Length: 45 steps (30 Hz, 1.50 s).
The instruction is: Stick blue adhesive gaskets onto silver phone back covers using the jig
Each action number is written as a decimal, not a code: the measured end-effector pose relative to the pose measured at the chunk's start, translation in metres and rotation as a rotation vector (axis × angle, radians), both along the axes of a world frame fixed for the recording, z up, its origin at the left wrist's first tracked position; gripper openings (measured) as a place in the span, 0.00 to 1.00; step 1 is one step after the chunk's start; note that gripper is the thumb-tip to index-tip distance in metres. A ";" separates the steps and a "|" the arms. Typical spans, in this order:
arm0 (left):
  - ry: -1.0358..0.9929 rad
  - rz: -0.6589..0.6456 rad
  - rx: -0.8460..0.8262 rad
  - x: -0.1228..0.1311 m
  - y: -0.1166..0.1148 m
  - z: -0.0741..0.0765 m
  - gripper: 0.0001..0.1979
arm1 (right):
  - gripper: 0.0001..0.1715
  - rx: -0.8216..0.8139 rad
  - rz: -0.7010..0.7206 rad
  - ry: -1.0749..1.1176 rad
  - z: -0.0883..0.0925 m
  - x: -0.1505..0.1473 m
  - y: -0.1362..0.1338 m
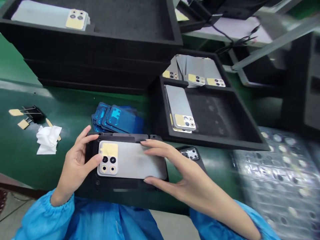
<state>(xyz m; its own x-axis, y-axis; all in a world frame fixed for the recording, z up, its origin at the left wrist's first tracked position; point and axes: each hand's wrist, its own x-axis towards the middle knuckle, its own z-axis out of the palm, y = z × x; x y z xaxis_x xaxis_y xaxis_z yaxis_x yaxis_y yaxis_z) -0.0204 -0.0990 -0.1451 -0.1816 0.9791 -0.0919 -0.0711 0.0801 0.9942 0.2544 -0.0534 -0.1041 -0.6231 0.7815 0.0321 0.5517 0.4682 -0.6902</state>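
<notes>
A silver phone back cover (132,161) with a yellow film over its camera block lies flat on a black fixture (117,186) at the near table edge. My left hand (75,166) grips the cover's camera end, thumb by the lenses, fingers curled over the fixture's top edge. My right hand (180,170) pinches the cover's other end between fingers on the top edge and thumb below. Both wrists wear blue sleeves.
A black foam tray (240,133) at right holds stacked silver covers (181,111). Behind it, more covers (200,71) stand upright. Blue films (117,118) lie behind the fixture. White wipe (48,138) and binder clips (31,113) at left; clear lens tray (280,173) at right. Stacked black trays (100,50) behind.
</notes>
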 end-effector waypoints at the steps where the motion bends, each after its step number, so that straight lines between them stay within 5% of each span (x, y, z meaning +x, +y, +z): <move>1: -0.004 -0.003 -0.006 0.000 0.000 -0.001 0.20 | 0.20 -0.008 0.002 -0.005 -0.001 0.000 0.000; 45: 0.029 -0.026 -0.072 -0.001 -0.001 -0.001 0.24 | 0.19 -0.142 -0.049 0.057 -0.004 -0.001 -0.003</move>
<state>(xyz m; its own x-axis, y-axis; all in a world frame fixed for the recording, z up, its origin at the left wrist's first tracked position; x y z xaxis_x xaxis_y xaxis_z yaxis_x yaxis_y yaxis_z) -0.0215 -0.1003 -0.1460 -0.1601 0.9744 -0.1577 -0.0393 0.1534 0.9874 0.2536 -0.0566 -0.1086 -0.5847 0.8099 -0.0465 0.5292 0.3374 -0.7786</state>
